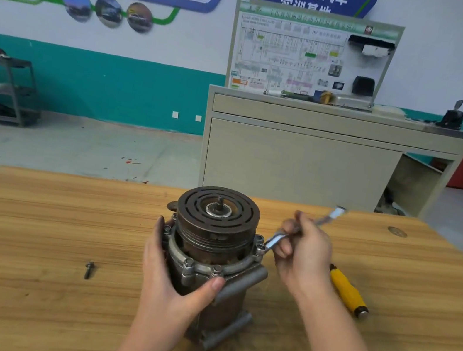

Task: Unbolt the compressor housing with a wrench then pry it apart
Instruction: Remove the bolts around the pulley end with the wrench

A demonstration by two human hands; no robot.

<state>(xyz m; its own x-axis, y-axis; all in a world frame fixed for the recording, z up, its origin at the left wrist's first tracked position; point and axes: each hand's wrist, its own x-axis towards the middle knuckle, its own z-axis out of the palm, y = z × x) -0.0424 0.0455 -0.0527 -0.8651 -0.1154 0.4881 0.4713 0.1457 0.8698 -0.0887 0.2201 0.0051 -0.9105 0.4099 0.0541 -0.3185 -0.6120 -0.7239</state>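
A compressor point(215, 234) stands upright on the wooden table point(28, 232), its dark slotted pulley on top. My left hand point(172, 276) grips the housing from the left, thumb across the front flange. My right hand point(302, 256) grips a silver wrench point(301, 231) whose lower end sits on a bolt point(260, 250) at the flange's right side. Other bolts show on the front of the flange. One loose bolt point(89, 270) lies on the table to the left.
A yellow-handled screwdriver point(347, 290) lies on the table to the right of my right hand. Beyond the table stand a beige cabinet point(304, 157) with a wiring display board and, at far left, a grey shelf cart point(1, 88).
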